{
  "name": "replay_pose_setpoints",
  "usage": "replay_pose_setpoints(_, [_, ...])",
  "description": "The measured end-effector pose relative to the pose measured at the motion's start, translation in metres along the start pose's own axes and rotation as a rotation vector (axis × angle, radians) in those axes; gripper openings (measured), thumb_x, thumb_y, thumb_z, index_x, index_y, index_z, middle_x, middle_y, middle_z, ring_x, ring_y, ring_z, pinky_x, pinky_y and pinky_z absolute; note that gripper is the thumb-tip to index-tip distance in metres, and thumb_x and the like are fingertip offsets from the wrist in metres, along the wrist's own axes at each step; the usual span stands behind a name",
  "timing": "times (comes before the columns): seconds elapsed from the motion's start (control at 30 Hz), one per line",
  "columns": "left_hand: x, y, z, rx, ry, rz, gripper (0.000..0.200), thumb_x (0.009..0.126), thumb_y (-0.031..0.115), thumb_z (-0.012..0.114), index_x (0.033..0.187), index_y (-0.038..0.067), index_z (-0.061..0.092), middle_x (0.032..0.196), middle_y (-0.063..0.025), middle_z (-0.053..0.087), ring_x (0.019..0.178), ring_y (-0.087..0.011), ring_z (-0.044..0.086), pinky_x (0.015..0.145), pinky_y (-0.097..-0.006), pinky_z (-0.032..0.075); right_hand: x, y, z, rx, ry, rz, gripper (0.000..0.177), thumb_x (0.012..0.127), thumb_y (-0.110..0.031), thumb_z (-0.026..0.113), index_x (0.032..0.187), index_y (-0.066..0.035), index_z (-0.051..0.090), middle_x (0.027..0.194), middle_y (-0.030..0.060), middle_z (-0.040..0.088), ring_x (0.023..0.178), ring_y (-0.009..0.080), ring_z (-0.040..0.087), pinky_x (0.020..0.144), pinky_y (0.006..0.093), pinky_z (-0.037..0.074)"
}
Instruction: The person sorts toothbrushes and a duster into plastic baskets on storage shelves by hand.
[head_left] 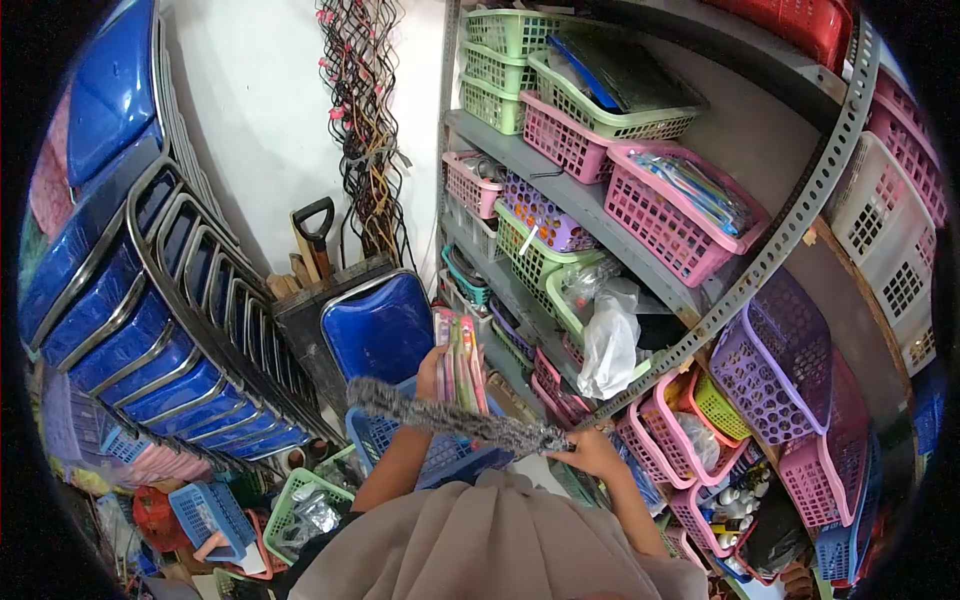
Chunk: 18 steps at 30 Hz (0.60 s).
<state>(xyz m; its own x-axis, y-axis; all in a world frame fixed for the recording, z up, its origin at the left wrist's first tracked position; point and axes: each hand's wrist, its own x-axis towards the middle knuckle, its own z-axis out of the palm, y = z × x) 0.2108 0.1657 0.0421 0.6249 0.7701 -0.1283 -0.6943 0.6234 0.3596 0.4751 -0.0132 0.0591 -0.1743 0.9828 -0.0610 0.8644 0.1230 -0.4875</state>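
My left hand [431, 374] is closed around a bundle of flat, plastic-wrapped packs [462, 362] in pink, green and yellow, held upright. What the packs contain is too small to tell. My right hand [594, 454] grips the end of a long, fuzzy grey-and-black duster-like strip [450, 418]. The strip stretches leftward across my left forearm, its far end free in the air. Beneath both lies a blue plastic basket [364, 437], partly hidden by the strip and my arm.
Stacked blue metal-framed chairs [150, 330] rise on the left. A grey metal shelf [560, 190] at the right carries pink baskets [665, 215] and green baskets. A white plastic bag [610, 340] hangs off it. More baskets, including a purple basket [765, 365], crowd the right; others cover the lower left.
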Motion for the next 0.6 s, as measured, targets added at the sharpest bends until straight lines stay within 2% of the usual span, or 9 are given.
replay_pose_setpoints(0.1, [0.005, 0.011, 0.011, -0.236, -0.033, -0.155, 0.050, 0.086, 0.034, 0.041, 0.118, -0.003, 0.051, 0.096, -0.0137, 0.061, 0.083, -0.0276, 0.061, 0.080, -0.0407, 0.049, 0.001, -0.005, -0.005, 0.097, 0.084, 0.052, 0.047, 0.074, -0.047, 0.068, 0.069, -0.001, 0.062, 0.058, 0.0192, 0.054, 0.055, 0.0351, 0.054, 0.054, 0.0412, 0.043])
replay_pose_setpoints(0.13, [-0.009, -0.007, 0.012, -0.012, 0.163, 0.194, 0.050, 0.087, 0.034, 0.038, 0.118, -0.003, 0.051, 0.096, -0.0133, 0.062, 0.083, -0.0277, 0.061, 0.080, -0.0406, 0.049, 0.004, 0.003, 0.003, 0.212, 0.218, 0.066, 0.053, 0.072, -0.053, 0.068, 0.064, -0.001, 0.060, 0.054, 0.0187, 0.053, 0.055, 0.0373, 0.055, 0.053, 0.0426, 0.043])
replay_pose_setpoints(0.2, [0.026, 0.005, -0.062, -1.010, 0.016, -0.377, 0.050, 0.088, 0.036, 0.039, 0.118, -0.003, 0.050, 0.097, -0.0136, 0.061, 0.086, -0.0280, 0.060, 0.080, -0.0405, 0.049, 0.005, 0.015, 0.015, 0.128, 0.264, 0.039, 0.052, 0.071, -0.053, 0.069, 0.065, -0.002, 0.060, 0.055, 0.0187, 0.053, 0.056, 0.0374, 0.055, 0.054, 0.0429, 0.043])
replay_pose_setpoints(0.23, [0.017, 0.004, -0.048, -1.009, 0.013, -0.377, 0.050, 0.088, 0.036, 0.039, 0.118, -0.003, 0.050, 0.097, -0.0136, 0.061, 0.086, -0.0280, 0.060, 0.080, -0.0405, 0.049, 0.002, 0.009, 0.012, 0.072, 0.173, 0.032, 0.051, 0.071, -0.052, 0.068, 0.065, -0.002, 0.060, 0.056, 0.0191, 0.054, 0.056, 0.0374, 0.055, 0.053, 0.0430, 0.043])
replay_pose_setpoints(0.3, [-0.012, 0.003, -0.001, -0.083, -0.180, 0.051, 0.047, 0.090, 0.030, 0.041, 0.127, 0.000, 0.042, 0.120, -0.0133, 0.053, 0.102, -0.0264, 0.055, 0.082, -0.0417, 0.049, 0.003, 0.006, 0.010, 0.030, 0.077, -0.048, 0.052, 0.071, -0.052, 0.068, 0.064, -0.002, 0.060, 0.057, 0.0201, 0.054, 0.056, 0.0376, 0.056, 0.053, 0.0434, 0.043])
replay_pose_setpoints(0.4, [-0.009, 0.004, -0.004, 0.052, 0.038, 0.115, 0.051, 0.086, 0.036, 0.048, 0.119, -0.002, 0.049, 0.102, -0.0145, 0.060, 0.093, -0.0271, 0.059, 0.083, -0.0388, 0.048, 0.011, 0.012, 0.016, 0.080, 0.111, 0.037, 0.051, 0.070, -0.051, 0.069, 0.063, -0.001, 0.059, 0.057, 0.0199, 0.054, 0.056, 0.0373, 0.056, 0.053, 0.0431, 0.043])
replay_pose_setpoints(0.43, [-0.009, 0.005, -0.012, -0.477, -0.214, -0.103, 0.048, 0.087, 0.034, 0.046, 0.120, -0.001, 0.049, 0.104, -0.0141, 0.060, 0.093, -0.0271, 0.059, 0.086, -0.0400, 0.047, 0.014, 0.011, 0.019, 0.081, 0.109, 0.033, 0.051, 0.070, -0.051, 0.069, 0.063, -0.001, 0.059, 0.057, 0.0199, 0.054, 0.056, 0.0373, 0.056, 0.053, 0.0431, 0.043])
replay_pose_setpoints(0.53, [-0.007, -0.001, -0.013, 0.010, 0.087, 0.258, 0.046, 0.088, 0.031, 0.045, 0.122, 0.001, 0.049, 0.110, -0.0150, 0.058, 0.096, -0.0284, 0.058, 0.087, -0.0432, 0.046, 0.022, -0.002, 0.020, 0.035, 0.239, 0.140, 0.045, 0.070, -0.043, 0.073, 0.065, 0.000, 0.060, 0.057, 0.0208, 0.053, 0.052, 0.0355, 0.053, 0.050, 0.0395, 0.041])
replay_pose_setpoints(0.6, [-0.013, 0.008, -0.017, -0.126, -0.062, 0.097, 0.043, 0.093, 0.031, 0.041, 0.123, 0.001, 0.049, 0.113, -0.0158, 0.058, 0.097, -0.0290, 0.059, 0.086, -0.0414, 0.048, 0.025, 0.000, 0.023, 0.051, 0.076, 0.004, 0.046, 0.070, -0.042, 0.073, 0.062, 0.001, 0.058, 0.055, 0.0208, 0.052, 0.050, 0.0363, 0.052, 0.048, 0.0391, 0.041])
